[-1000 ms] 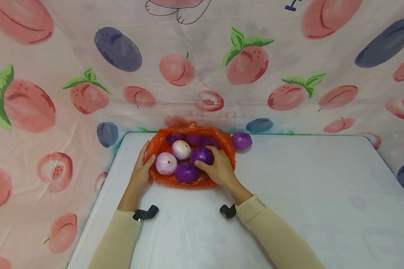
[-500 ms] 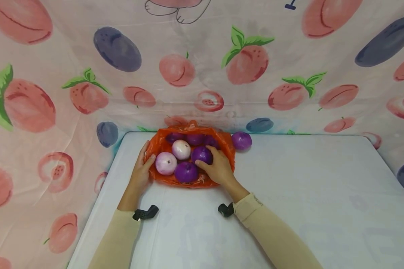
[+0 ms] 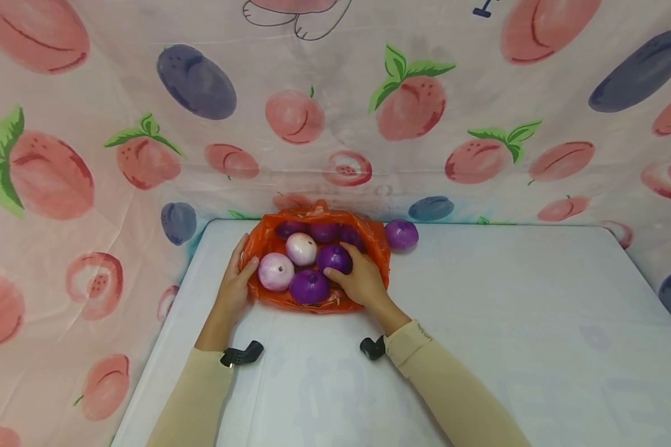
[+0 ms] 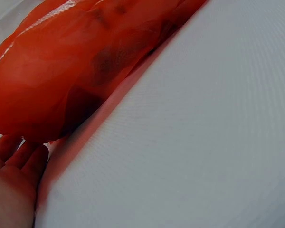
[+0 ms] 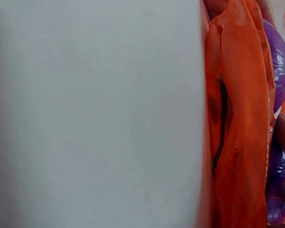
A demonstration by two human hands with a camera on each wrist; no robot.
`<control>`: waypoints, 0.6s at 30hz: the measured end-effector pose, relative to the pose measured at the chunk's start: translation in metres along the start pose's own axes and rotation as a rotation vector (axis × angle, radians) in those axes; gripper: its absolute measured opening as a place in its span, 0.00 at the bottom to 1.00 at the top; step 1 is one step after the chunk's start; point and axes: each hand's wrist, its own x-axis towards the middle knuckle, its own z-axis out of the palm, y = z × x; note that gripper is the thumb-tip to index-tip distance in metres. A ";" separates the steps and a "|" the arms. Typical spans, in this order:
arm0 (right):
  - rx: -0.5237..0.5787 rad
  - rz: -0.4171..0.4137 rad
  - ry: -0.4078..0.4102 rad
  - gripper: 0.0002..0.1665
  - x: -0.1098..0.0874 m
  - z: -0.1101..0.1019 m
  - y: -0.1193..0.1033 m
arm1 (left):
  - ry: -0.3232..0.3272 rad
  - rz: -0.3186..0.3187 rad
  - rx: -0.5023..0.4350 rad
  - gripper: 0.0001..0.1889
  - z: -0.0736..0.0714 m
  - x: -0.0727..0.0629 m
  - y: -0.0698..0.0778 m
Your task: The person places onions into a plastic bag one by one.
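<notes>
An orange plastic bag (image 3: 369, 230) lies on its side, mouth facing me, with several onions inside. My right hand (image 3: 365, 279) reaches into the mouth and grips a dark purple onion (image 3: 333, 258) between thumb and fingers. Another purple onion (image 3: 309, 287) sits just left of that thumb. Two pale onions, a lower one (image 3: 276, 272) and an upper one (image 3: 301, 249), rest on the left, and darker ones lie deeper. At the bag's left side my left hand (image 3: 236, 280) holds its edge, thumb over the rim. In the left wrist view its fingers (image 4: 35, 159) touch the plastic.
A single purple onion (image 3: 401, 235) lies outside the bag, against its right side. The white table (image 3: 509, 310) ends at a fruit-print cloth (image 3: 335, 136) behind and on the left. A black strip (image 5: 222, 123) shows at the bag's front in the right wrist view.
My right forearm has shifted slightly left, and the gripped onion a few pixels with it. The left hand and the other onions stay where they were.
</notes>
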 end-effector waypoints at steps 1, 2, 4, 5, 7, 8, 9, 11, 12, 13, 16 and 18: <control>0.000 0.000 -0.001 0.46 0.000 0.000 0.000 | -0.001 0.001 0.002 0.33 0.000 0.000 0.000; -0.001 0.000 -0.003 0.46 0.000 0.000 0.000 | -0.001 0.003 0.005 0.34 0.000 0.000 0.000; -0.002 0.001 -0.009 0.46 0.000 0.000 0.000 | -0.002 0.006 0.003 0.34 0.000 0.000 -0.001; -0.001 0.002 -0.013 0.46 0.000 0.000 0.000 | -0.002 0.008 0.002 0.34 0.000 0.000 -0.001; 0.003 0.007 -0.023 0.46 0.000 0.000 0.001 | -0.001 0.006 0.002 0.34 0.000 0.000 0.000; 0.006 0.006 -0.026 0.46 0.000 -0.001 0.001 | 0.000 0.004 0.002 0.34 0.001 0.000 0.000; 0.008 0.003 -0.027 0.46 -0.001 -0.002 0.001 | 0.002 0.002 0.003 0.33 0.001 0.000 0.000; 0.008 -0.004 -0.028 0.45 -0.001 -0.003 0.002 | 0.003 0.001 0.007 0.33 0.001 0.000 0.000; 0.009 -0.007 -0.027 0.44 -0.001 -0.003 0.002 | 0.004 -0.001 0.008 0.33 0.001 0.000 0.000; 0.006 -0.011 -0.025 0.44 -0.001 -0.004 0.003 | 0.004 0.000 0.004 0.33 0.001 0.000 0.000; 0.002 -0.024 -0.016 0.44 -0.002 -0.006 0.003 | 0.004 0.000 -0.002 0.33 0.001 0.000 0.001; 0.002 -0.033 -0.009 0.43 -0.002 -0.007 0.003 | 0.005 -0.003 -0.002 0.32 0.001 -0.001 0.001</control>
